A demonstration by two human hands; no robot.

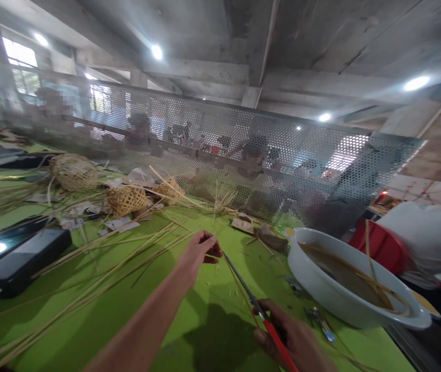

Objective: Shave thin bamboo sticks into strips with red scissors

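My left hand [204, 248] is closed above the green table, thumb and fingers pinched on the end of a thin bamboo strip [239, 281]. That strip runs back toward my right hand [282, 330], beside the tool there. Wrapped round the red handle of what look like scissors [246, 284], my right hand points their long, narrow dark tip at my left fingertips. Whether the blades are apart cannot be made out. Past my left hand, a small bundle of splayed strips [219, 206] stands near the perforated screen.
A white basin [309, 284] of brownish water with soaking strips stands at right. Metal clips [323, 324] lie beside it. Woven bamboo baskets [126, 200], loose strips [127, 253] and a black box [22, 261] occupy the left. A perforated metal screen [205, 139] borders the far side; a person [425, 237] is at right.
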